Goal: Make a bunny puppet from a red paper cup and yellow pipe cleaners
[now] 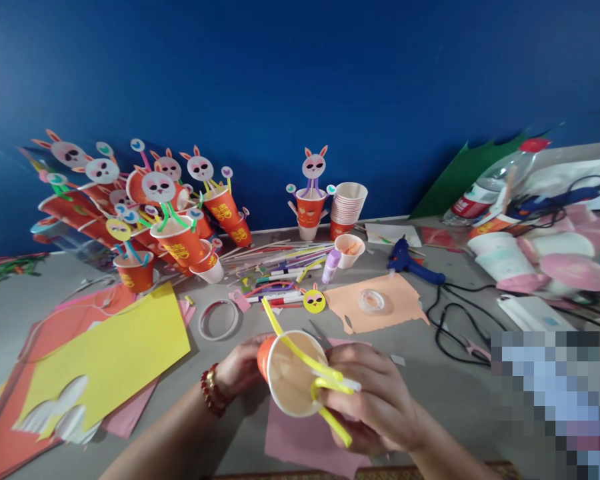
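An orange-red paper cup [294,387], tilted so its pale inside faces me, is in my left hand [245,367], whose fingers wrap its left side. At the right rim, my right hand [380,393] is closed on yellow bent stems [307,359] with a white tip showing. Whether they are straws or pipe cleaners I cannot tell. One stem crosses the cup mouth and another piece sticks out below my fingers. Under the cup lies pink paper [305,440]. Just beyond it rests a yellow paper rabbit face [314,300] with dark eyes.
Rabbit-faced cups [180,243] crowd the left back; another rabbit cup [310,208] stands beside stacked cups [347,207]. Yellow paper [125,353] and a tape roll [219,319] lie left. A blue glue gun [413,263], scissors [475,350] and a bottle [485,193] lie right.
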Demonstrator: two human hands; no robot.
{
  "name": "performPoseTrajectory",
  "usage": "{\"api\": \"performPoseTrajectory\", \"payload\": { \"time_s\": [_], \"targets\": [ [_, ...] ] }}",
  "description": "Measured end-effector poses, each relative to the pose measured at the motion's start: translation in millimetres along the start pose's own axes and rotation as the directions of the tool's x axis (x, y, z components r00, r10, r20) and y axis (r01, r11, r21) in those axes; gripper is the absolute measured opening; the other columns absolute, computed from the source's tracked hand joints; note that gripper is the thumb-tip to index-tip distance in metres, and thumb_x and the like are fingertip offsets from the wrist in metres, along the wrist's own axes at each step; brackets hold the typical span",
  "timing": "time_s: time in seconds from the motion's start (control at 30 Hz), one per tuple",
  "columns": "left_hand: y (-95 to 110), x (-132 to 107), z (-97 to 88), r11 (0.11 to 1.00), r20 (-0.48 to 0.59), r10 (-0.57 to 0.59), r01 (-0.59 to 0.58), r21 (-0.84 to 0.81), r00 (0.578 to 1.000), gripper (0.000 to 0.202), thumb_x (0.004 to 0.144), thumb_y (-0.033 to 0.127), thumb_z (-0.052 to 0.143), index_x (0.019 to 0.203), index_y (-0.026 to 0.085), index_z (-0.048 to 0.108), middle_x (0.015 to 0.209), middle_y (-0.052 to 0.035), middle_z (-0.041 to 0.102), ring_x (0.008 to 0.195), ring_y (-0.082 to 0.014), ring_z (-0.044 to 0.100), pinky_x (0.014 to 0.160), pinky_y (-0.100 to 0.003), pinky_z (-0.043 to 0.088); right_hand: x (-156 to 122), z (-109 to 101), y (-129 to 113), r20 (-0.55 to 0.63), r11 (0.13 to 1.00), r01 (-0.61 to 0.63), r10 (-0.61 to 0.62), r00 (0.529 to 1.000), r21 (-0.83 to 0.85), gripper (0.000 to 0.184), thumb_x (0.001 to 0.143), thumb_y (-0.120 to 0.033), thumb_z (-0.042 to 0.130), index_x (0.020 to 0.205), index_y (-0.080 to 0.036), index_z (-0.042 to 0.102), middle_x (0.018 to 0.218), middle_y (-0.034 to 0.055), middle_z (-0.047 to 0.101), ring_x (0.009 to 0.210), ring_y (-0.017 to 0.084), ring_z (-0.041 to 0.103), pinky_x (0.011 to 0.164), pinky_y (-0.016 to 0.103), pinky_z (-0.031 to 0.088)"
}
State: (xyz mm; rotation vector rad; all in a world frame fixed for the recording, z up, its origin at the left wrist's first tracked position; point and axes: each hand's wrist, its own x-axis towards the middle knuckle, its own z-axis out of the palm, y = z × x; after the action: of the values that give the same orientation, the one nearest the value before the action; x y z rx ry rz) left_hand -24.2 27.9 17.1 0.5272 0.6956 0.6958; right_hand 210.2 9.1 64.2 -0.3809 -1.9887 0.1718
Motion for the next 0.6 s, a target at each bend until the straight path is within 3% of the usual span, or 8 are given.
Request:
{"api": "performPoseTrajectory", "payload": {
  "time_s": [0.4, 0.6],
  "targets": [
    [-2.1, 2.6, 1.9, 0.998, -0.021, 0.045, -0.046, -0.031, 0.999, 0.033, 0.059, 0.033, 0.091, 0.083, 0.014, 0.081, 0.077, -0.0067, 0.078, 0.066, -0.0165, 0.068, 0.067, -0.025, 0.050, 3.5, -0.5, 1.8, 0.009, 1.000, -0.011, 0.011, 1.000, 0.005, 0.014, 0.082, -0.008, 0.064, 0.093, -0.015, 0.067, 0.079, 0.0067, 0.075, 0.070, 0.018, 0.067, 0.068, 0.032, 0.062],
    [-2.7, 2.3, -4.0, 0.997, -0.031, 0.026, -0.023, 0.068, 0.999, 0.040, 0.061, 0.036, 0.090, 0.091, 0.011, 0.080, 0.082, -0.0097, 0.078, 0.072, -0.0200, 0.069, 0.073, -0.030, 0.051, 4.6, -0.9, 1.1, -0.004, 1.000, -0.009, 0.009, 1.000, 0.002, 0.012, 0.082, -0.009, 0.063, 0.092, -0.015, 0.066, 0.077, 0.0068, 0.075, 0.070, 0.019, 0.068, 0.068, 0.032, 0.063]
  ]
}}
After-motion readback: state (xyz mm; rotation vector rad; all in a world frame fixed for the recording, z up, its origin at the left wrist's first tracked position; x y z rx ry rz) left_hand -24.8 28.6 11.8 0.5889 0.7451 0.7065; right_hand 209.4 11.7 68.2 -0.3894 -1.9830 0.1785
